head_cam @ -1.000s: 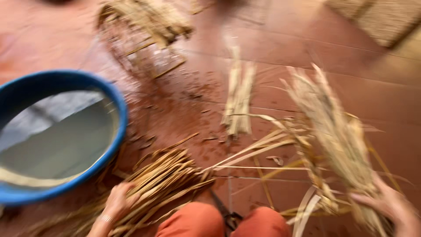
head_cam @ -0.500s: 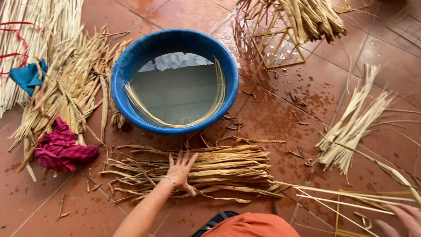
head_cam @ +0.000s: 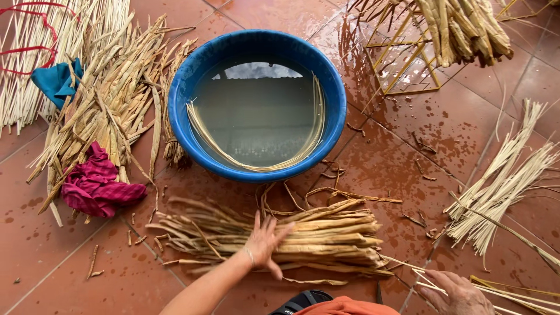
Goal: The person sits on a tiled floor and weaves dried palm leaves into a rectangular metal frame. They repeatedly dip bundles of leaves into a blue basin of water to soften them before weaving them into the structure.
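On the far left of the tiled floor: a sheaf of thin pale reeds (head_cam: 26,64) is lying tied with red cord, with a teal cloth (head_cam: 55,81) resting against it.
Left heap: a loose pile of dry flat leaves (head_cam: 111,99) is spreading beside the basin, and a crumpled magenta cloth (head_cam: 96,186) is sitting at its lower end; this heap is looking untouched.
Basin: the blue basin (head_cam: 335,93) is holding cloudy water, and a few long strips (head_cam: 256,166) are curling round the inside wall, soaking; only these few are in the water.
Front bundle: a thick bundle of dry stalks (head_cam: 326,236) is lying crosswise just below the basin, with loose ends straggling off to its left.
Left hand: the left hand (head_cam: 265,242) is pressing flat on the bundle's middle, fingers spread wide and gripping nothing.
Right hand: the right hand (head_cam: 458,291) is resting low at the frame edge on a few thin pale splints (head_cam: 513,294); whether its fingers are closing on them cannot be told.
Right side: a fan of pale split strips (head_cam: 501,186) is lying apart on the wet tiles, seemingly already prepared.
Top right: a wire frame (head_cam: 402,64) is standing under more bunched fibre (head_cam: 461,29).
Progress: judging by the piles, most material is remaining dry and unsoaked.
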